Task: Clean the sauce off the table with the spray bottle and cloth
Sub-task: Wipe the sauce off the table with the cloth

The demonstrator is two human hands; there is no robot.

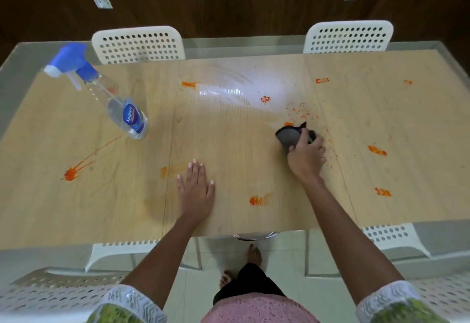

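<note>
The person wears white lace-trimmed sleeves (132, 299) over green print, a pink eyelet top (256, 310), dark trousers (250, 284), bare feet (254, 255).

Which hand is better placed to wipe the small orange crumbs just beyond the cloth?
The right hand. It already grips the dark cloth, and the orange crumbs lie just beyond it. The left hand rests flat on the table, holding nothing, farther from them.

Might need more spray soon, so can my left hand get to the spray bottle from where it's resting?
Probably yes: the left hand lies flat and free, and bare table separates it from the spray bottle, though it's a forward-left stretch.
</note>
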